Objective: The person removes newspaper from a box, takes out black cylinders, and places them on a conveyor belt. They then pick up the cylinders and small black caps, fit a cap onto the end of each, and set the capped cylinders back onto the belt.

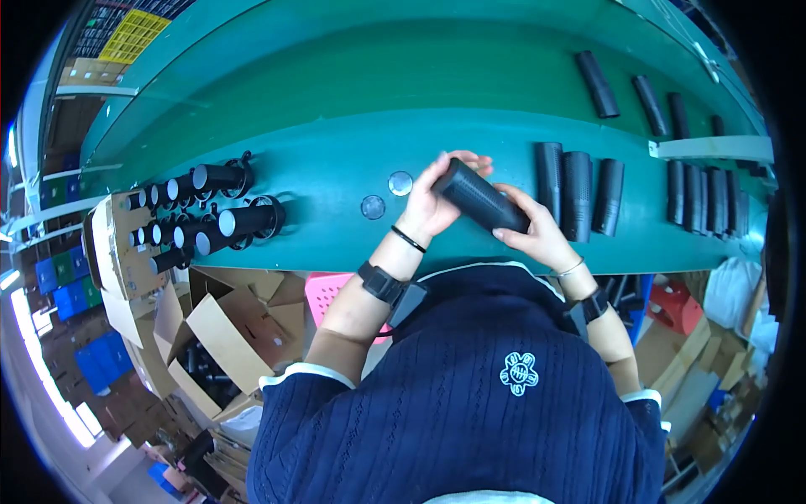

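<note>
Your left hand [430,208] curls around one end of a black tube [482,197], your right hand [544,242] grips the other, above the green counter [327,168] near two discs [373,207].

A: What finish do we see on the black cylinder [484,196]?
B: A matt, finely dotted roughness, like plastic.
A: And our green surface [327,168]?
B: Smooth, softly glossy. We also see shiny discs [400,183], matt cardboard on the open carton [222,332], and ribbed knit cloth in our navy top [437,378].
</note>
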`<state>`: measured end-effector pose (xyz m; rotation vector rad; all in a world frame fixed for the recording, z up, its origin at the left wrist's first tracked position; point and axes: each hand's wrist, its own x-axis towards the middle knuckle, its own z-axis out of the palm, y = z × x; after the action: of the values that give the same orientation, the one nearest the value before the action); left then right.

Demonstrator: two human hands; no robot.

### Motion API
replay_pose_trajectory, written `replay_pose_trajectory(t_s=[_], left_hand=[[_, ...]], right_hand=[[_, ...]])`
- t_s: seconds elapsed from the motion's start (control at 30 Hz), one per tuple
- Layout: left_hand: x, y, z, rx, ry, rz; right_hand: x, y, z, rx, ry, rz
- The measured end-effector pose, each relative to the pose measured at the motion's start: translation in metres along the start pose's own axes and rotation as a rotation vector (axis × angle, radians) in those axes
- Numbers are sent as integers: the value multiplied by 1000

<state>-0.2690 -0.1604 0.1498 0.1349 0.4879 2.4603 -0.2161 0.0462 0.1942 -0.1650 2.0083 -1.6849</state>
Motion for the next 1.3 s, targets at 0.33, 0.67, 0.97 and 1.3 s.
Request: replay_pose_trajectory(t_s=[0.33, 0.67, 0.97, 1.3], left_hand=[[-18, -10, -20, 515, 127, -154], [-37, -24, -35, 927, 151, -175], [-33, -16, -40, 1003, 163, -310], [-39, -15, -38, 1304, 49, -344]], right_hand=[[9, 22, -8, 3, 124, -16], [39, 39, 11, 360, -38, 257], [56, 42, -12, 179, -221, 183], [67, 19, -7, -109, -357, 222]])
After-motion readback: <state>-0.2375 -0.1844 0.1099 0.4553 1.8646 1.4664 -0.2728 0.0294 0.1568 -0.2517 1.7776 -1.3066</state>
